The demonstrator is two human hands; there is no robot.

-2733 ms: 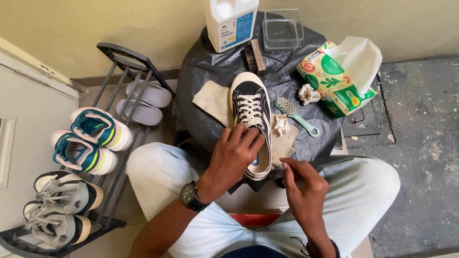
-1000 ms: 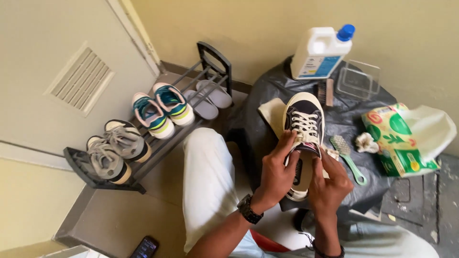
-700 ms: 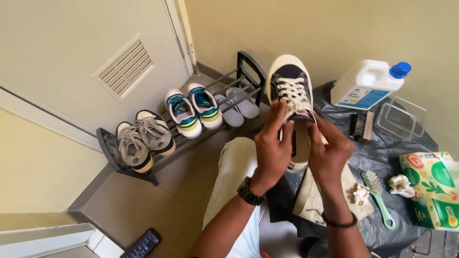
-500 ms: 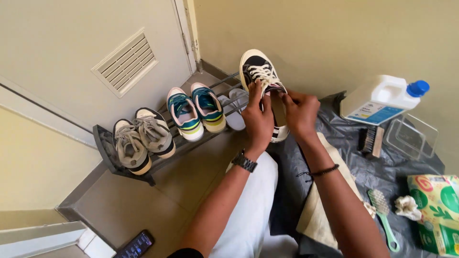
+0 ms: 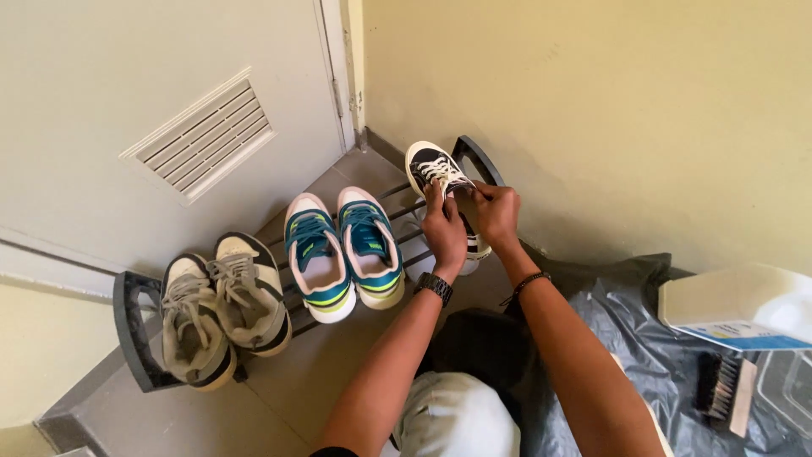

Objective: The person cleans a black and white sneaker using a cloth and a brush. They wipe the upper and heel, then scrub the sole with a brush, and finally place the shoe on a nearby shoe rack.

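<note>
Black-and-white sneaker (image 5: pixel 433 169) at the right end of a dark shoe rack (image 5: pixel 135 326), grasped from both sides by the left hand (image 5: pixel 445 230) and right hand (image 5: pixel 496 212). Beside it, teal-and-white sneakers (image 5: pixel 342 252); farther left, grey sneakers (image 5: pixel 216 306). Brush (image 5: pixel 721 388) lower right.

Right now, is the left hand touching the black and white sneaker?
Touching. The head view shows the left hand with its fingers closed on the side of the black and white sneaker by the laces, no gap between them.
</note>
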